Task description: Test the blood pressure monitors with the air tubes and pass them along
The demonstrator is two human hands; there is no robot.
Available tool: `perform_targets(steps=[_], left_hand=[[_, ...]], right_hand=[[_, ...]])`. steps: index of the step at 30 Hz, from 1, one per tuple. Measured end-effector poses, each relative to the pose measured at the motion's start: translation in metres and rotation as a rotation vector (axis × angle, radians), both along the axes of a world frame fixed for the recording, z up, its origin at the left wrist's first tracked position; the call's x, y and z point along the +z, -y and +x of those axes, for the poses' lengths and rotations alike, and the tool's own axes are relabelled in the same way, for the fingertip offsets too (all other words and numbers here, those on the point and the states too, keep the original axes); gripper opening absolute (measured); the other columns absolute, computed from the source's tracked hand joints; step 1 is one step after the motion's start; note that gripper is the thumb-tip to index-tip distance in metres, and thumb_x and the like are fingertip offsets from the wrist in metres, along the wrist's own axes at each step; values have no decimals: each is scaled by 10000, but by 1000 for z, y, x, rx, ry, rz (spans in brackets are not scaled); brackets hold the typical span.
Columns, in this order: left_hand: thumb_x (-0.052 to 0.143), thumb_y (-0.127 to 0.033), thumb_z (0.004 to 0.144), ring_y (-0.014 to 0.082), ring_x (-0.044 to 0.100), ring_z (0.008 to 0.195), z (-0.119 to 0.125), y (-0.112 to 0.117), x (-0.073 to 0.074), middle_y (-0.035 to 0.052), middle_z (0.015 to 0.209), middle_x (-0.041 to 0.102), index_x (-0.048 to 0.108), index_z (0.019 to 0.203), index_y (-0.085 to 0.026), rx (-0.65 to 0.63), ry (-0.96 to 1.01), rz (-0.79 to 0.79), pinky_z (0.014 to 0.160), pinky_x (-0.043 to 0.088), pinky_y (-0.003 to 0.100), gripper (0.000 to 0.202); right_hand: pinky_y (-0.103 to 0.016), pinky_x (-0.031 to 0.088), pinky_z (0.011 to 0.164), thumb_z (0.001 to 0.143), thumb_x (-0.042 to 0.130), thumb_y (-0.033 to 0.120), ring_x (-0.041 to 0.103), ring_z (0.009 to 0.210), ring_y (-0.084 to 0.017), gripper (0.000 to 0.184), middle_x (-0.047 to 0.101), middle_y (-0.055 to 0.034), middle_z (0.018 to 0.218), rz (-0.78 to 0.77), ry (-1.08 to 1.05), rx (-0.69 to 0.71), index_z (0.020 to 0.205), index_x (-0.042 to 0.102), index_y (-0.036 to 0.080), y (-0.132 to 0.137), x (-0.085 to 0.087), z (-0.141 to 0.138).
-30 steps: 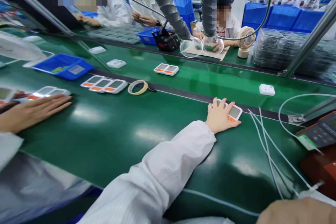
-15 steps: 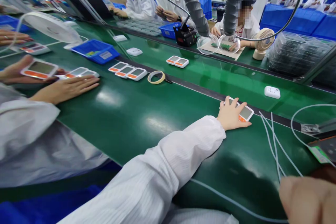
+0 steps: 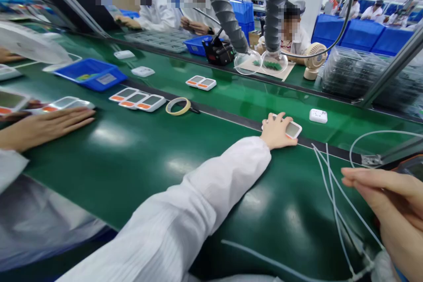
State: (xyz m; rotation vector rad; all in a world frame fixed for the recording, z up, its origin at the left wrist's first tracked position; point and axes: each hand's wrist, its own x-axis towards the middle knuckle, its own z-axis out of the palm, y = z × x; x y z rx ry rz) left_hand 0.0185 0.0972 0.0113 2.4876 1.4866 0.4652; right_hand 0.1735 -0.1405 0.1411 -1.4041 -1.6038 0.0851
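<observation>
My left hand (image 3: 276,132) reaches across the green bench and lies over a pair of white devices with grey screens (image 3: 293,129), fingers bent over their far edge and thumb at the near side. One screen shows to the right of the hand; the other unit is mostly covered. At the right edge, my right hand (image 3: 390,207) is raised above the bench with thumb and fingertips pressed together; what they hold, if anything, cannot be made out. Thin clear tubes (image 3: 331,185) lie between the hands. Beyond them is a small white unit (image 3: 318,116).
A tape roll (image 3: 178,106), three white screen devices (image 3: 137,99) and a blue tray (image 3: 92,74) sit leftward. Two more devices (image 3: 201,82) lie on the far strip. A co-worker's hand (image 3: 49,128) rests at left. Grey ducts (image 3: 228,9), a small fan (image 3: 313,59) and clear trays (image 3: 355,72) stand behind.
My view has turned to the right. My left hand has pushed the devices away from me onto the dark bench strip, its fingers less spread. My right hand has risen further into view.
</observation>
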Motion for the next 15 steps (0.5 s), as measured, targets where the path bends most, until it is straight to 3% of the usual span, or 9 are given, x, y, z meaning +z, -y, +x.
perform_targets(steps=[5, 8, 11, 13, 15], left_hand=[[677, -659, 639, 485, 350, 1288, 18, -85, 8, 122, 1519, 372, 520, 1344, -285, 112, -42, -71, 993, 339, 634, 813], [572, -702, 734, 522, 274, 1343, 19, -114, 7, 178, 1555, 305, 480, 1388, -235, 169, -48, -72, 1018, 278, 682, 809], [485, -687, 827, 500, 157, 1426, 17, -115, 0, 192, 1582, 269, 460, 1397, -215, 207, -43, -55, 1077, 144, 715, 741], [497, -625, 861, 448, 136, 1464, 12, -97, -8, 192, 1590, 255, 447, 1398, -203, 213, -1, -32, 1114, 132, 689, 684], [525, -542, 878, 380, 176, 1482, 3, -66, -17, 192, 1580, 274, 443, 1394, -176, 173, 64, -6, 1155, 203, 600, 638]], right_hand=[[-219, 595, 622, 978, 532, 229, 711, 694, -143, 187, 743, 27, 849, -118, 167, 169, 993, 714, 271, -14, 10, -7], [-241, 596, 666, 989, 448, 191, 715, 714, -149, 272, 744, 6, 842, -140, 219, 165, 996, 715, 243, -24, 6, -9], [-291, 581, 748, 988, 436, 209, 720, 806, -184, 282, 750, -26, 922, -133, 277, 30, 994, 718, 212, -31, 0, 1], [-290, 542, 681, 997, 449, 268, 704, 737, -189, 285, 742, -27, 863, -166, 335, -62, 902, 711, 204, -34, -1, 12], [-285, 458, 570, 1011, 449, 364, 650, 603, -182, 372, 691, -16, 699, -238, 407, -152, 749, 661, 205, -37, 0, 22]])
